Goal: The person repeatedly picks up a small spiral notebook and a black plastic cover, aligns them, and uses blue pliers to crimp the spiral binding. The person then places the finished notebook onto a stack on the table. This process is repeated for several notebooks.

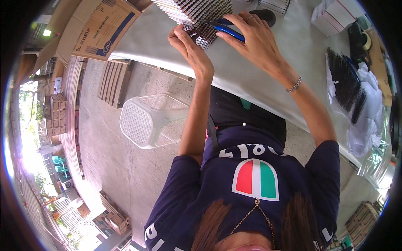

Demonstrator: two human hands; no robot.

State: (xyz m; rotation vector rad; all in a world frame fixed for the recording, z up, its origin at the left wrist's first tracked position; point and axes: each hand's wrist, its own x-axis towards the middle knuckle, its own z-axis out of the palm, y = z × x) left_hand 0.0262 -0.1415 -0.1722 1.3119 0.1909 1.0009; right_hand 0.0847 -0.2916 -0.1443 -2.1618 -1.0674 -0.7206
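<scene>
We see the tall stack of white-paged, coil-bound books [197, 11] directly beyond and between our two hands, its dark, ridged lower end [204, 37] lying just beside the fingers of our left grip [191, 51] and the blue-handled metal pliers [230, 33] in our right grip [257, 39]. The plier head reaches left from that grip to the coil ends; we cannot tell whether it bites on a wire.

The front edge of the pale grey table [284, 98] passes below both grips and slants down to the right. Right of our right grip, smooth tabletop stretches as far as a heap of loose black coils [345, 85]. Just beyond the same grip sits a dark rounded object [266, 17], leaving little room there. A brown cardboard box [102, 31] stands well apart to the left of our left grip.

Our right fingers and thumb are clamped around the blue handles. Our left fingers are bent in close together at the stack's near corner; we cannot tell whether they pinch it.
</scene>
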